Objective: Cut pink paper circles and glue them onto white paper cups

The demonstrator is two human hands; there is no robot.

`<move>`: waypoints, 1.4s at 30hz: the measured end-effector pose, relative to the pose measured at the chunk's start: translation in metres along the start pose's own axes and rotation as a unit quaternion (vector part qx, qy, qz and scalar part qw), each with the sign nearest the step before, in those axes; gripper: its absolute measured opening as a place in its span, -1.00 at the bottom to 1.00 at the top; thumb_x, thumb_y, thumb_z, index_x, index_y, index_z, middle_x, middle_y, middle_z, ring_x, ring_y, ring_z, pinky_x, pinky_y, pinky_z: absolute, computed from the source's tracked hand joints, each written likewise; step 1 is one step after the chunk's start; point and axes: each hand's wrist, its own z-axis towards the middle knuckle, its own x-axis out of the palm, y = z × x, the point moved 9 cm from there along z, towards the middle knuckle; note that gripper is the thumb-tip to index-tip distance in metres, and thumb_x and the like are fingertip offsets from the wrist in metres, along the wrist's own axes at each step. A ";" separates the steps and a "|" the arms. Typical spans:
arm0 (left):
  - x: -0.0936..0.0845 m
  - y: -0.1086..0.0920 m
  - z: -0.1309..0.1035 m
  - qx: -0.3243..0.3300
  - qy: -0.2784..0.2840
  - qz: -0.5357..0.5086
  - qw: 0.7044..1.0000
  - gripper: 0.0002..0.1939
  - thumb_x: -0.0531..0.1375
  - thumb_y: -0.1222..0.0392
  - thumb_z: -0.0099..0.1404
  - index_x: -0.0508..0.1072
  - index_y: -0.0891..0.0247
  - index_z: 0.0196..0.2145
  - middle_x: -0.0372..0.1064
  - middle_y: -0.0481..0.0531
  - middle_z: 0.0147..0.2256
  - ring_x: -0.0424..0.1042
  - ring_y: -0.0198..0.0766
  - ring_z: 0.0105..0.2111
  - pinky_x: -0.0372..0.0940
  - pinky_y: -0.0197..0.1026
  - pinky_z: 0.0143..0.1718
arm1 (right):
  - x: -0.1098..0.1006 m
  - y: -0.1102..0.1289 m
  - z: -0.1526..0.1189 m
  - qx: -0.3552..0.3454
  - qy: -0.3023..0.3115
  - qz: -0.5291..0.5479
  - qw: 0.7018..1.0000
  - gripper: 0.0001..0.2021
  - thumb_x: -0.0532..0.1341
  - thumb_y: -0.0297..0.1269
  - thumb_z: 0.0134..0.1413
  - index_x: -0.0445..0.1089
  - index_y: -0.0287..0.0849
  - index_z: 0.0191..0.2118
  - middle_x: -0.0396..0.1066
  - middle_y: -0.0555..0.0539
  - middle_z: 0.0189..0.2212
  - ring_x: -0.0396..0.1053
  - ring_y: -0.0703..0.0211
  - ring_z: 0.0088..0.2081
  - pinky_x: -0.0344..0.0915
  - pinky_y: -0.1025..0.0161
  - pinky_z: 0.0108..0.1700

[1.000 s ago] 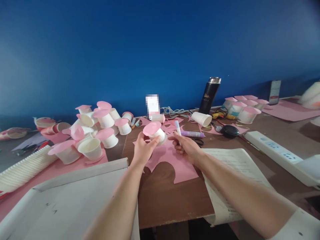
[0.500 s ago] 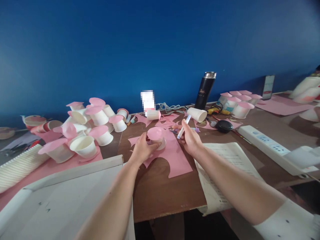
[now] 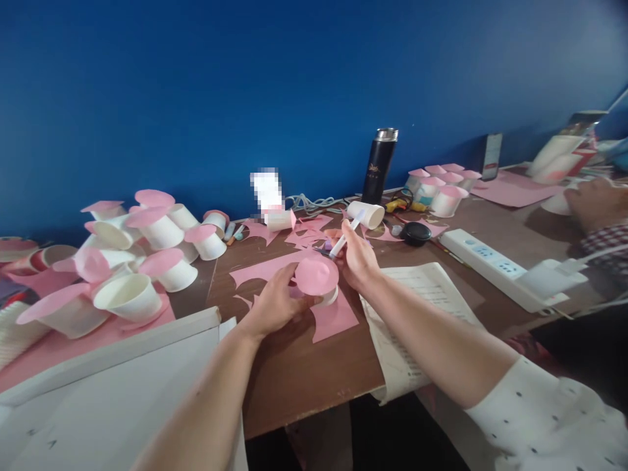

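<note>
My left hand (image 3: 279, 301) is closed round a white paper cup (image 3: 330, 298) with a round pink paper disc (image 3: 316, 275) on its top. The disc faces me, slightly tilted. In my right hand (image 3: 357, 256) is a slim white pen-like stick (image 3: 339, 244), slanting down toward the disc's upper right edge. Whether its tip touches the disc I cannot tell. Beneath the cup lies a pink paper sheet (image 3: 336, 324) with curved cut-outs. A dark-tipped tool, partly hidden, lies behind the disc.
Many cups with pink discs (image 3: 161, 229) are heaped at the left. A black flask (image 3: 380, 167), a lying cup (image 3: 369, 214) and a black oval object (image 3: 415, 233) stand behind. At the right are a power strip (image 3: 495, 265) and another person's hand (image 3: 601, 204).
The view has swung right, so things sit further left. The disc now faces me more and looks larger. My right hand with the stick has come closer to it. Another person's hand has appeared.
</note>
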 end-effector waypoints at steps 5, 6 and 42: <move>0.009 0.004 -0.001 -0.002 0.031 0.037 0.999 -0.38 0.29 -0.08 0.08 0.33 0.24 0.05 0.35 0.17 0.03 0.34 0.02 -0.01 0.21 0.04 0.01 | 0.000 0.008 0.000 -0.009 0.002 0.057 0.998 -0.58 0.22 0.11 0.00 0.40 -0.21 -0.47 0.06 0.11 -0.69 -0.06 0.40 -0.68 -0.14 0.38 -0.67; 0.009 0.005 -0.001 -0.003 0.031 0.041 0.999 -0.36 0.29 -0.10 0.08 0.32 0.24 0.05 0.35 0.17 0.03 0.33 0.02 0.00 0.21 0.05 0.02 | 0.001 0.008 0.000 -0.008 0.004 0.064 0.998 -0.58 0.23 0.11 0.00 0.39 -0.22 -0.49 0.05 0.11 -0.69 -0.07 0.41 -0.68 -0.15 0.39 -0.68; -0.029 0.018 0.003 -0.055 -0.026 -0.007 0.998 -0.41 0.10 -0.20 0.23 0.36 0.26 0.06 0.36 0.18 0.06 0.35 -0.06 0.00 0.24 -0.05 0.01 | -0.001 0.003 0.004 -0.003 -0.002 0.025 1.000 -0.58 0.21 0.10 0.02 0.43 -0.22 -0.48 0.13 0.09 -0.70 -0.02 0.41 -0.70 -0.12 0.37 -0.69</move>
